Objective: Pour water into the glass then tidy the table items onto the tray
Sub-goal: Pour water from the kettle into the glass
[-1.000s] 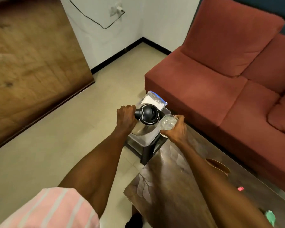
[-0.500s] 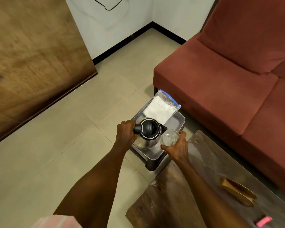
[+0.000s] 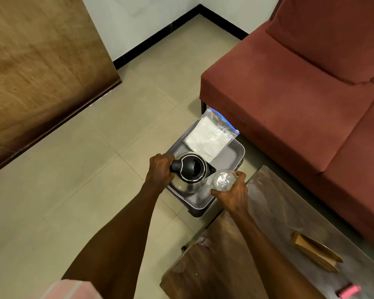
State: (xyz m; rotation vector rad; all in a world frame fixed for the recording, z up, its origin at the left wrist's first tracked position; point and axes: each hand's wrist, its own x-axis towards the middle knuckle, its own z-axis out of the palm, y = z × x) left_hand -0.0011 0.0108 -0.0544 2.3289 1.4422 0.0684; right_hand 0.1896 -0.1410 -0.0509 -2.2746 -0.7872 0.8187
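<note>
A steel kettle [image 3: 190,173] with a black lid stands in the near part of a grey tray [image 3: 235,156]. My left hand [image 3: 160,169] grips the kettle's black handle. Just right of the kettle, my right hand [image 3: 233,193] holds a clear glass [image 3: 222,180] over the tray's near right corner, beside the kettle's spout. A clear bag of white powder [image 3: 209,139] lies in the tray's far part.
The tray sits on a low dark stand between a red sofa [image 3: 289,93] and a wooden coffee table [image 3: 257,255]. On the table lie a brown wooden holder [image 3: 315,253] and a small pink item [image 3: 350,292]. A wooden panel [image 3: 41,72] stands at the left.
The view has tilted down and come closer. The kettle has come lower toward the tray, and both hands keep their hold on the kettle and the glass.
</note>
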